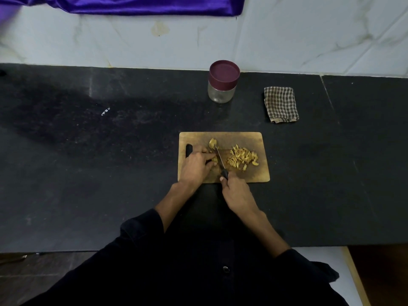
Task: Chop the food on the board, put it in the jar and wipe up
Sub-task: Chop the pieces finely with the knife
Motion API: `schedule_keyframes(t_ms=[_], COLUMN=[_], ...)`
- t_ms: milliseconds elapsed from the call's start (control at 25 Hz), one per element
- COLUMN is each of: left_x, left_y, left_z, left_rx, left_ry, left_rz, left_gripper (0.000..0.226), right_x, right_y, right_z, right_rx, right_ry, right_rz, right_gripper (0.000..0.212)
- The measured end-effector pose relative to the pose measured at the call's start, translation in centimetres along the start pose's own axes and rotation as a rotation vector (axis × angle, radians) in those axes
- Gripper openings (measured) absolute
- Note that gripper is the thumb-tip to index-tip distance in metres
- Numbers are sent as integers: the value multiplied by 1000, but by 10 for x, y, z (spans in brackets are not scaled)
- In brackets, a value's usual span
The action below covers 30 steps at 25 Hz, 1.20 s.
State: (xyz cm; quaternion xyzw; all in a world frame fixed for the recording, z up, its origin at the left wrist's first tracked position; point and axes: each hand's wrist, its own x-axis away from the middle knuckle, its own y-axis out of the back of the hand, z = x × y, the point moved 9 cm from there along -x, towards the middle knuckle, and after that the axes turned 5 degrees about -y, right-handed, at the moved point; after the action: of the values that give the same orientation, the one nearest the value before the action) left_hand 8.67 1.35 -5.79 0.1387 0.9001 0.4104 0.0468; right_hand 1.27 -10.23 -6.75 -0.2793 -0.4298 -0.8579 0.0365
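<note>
Our left hand (197,165) pinches the uncut food (213,151) steady on the board (258,175) while our right hand (235,191) grips the knife (220,160) to slice.

Person in a dark, near-black long-sleeved shirt (198,272), both sleeves pushed up the bare forearms; one small round button (225,269) (ringed, glossy) on the front placket.

Board (258,173) on table (110,173) centre, chopped food (242,159) on it; jar (223,83) at 12, cloth (280,104) at 1.
</note>
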Motion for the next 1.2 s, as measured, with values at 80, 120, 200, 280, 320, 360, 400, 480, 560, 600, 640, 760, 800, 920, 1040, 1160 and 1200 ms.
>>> schedule_keyframes(t_ms=[80,120,200,280,320,360,400,480,560,600,640,760,800,920,1040,1160,1200], left_x=[3,6,11,13,13,14,14,13,14,14,14,14,14,14,15,15,15], left_y=[2,3,3,1,1,1,1,1,0,0,1,-1,-2,0,0,0,0], left_z=[-1,-2,-4,-5,-5,-5,-6,-8,-9,-9,-8,-5,-5,-6,-6,-6,-7], left_rx=[-7,-2,0,-6,-11,-18,-25,-28,-26,-23,-20,-23,-25,-31,-19,-21,-21], left_ry=[-30,-47,-87,-116,-122,-128,-133,-139,-144,-142,-139,-133,-133,-143,-145,-148,-148], left_rz=[-34,-66,-120,-148,-155,-160,-165,-165,-161,-164,-168,-166,-159,-168,-162,-166,-164], left_gripper=[38,36,27,20,19,17,16,15,15,15,15,15,14,13,14,14,15], right_x=[1,2,3,2,3,4,4,4,7,10,13,23,23,19,18,17,16], right_y=[-1,-2,-1,0,-1,-1,-1,-4,-6,-7,-10,-8,-6,3,4,0,0], right_z=[0,0,1,1,1,1,2,2,-1,-4,-7,-14,-15,-17,-12,-5,-4], right_rx=[31,41,48,54,62,74,89,118,125,124,120,86,60,5,7,0,-1], right_ry=[-4,-6,-9,-13,-20,-26,-32,-40,-51,-58,-63,-65,-70,-79,-57,-39,-38], right_rz=[0,0,-2,-1,3,6,10,19,32,37,38,21,8,-24,-17,9,15], right_gripper=[25,25,24,24,24,23,23,22,21,22,23,27,28,28,26,26,26])
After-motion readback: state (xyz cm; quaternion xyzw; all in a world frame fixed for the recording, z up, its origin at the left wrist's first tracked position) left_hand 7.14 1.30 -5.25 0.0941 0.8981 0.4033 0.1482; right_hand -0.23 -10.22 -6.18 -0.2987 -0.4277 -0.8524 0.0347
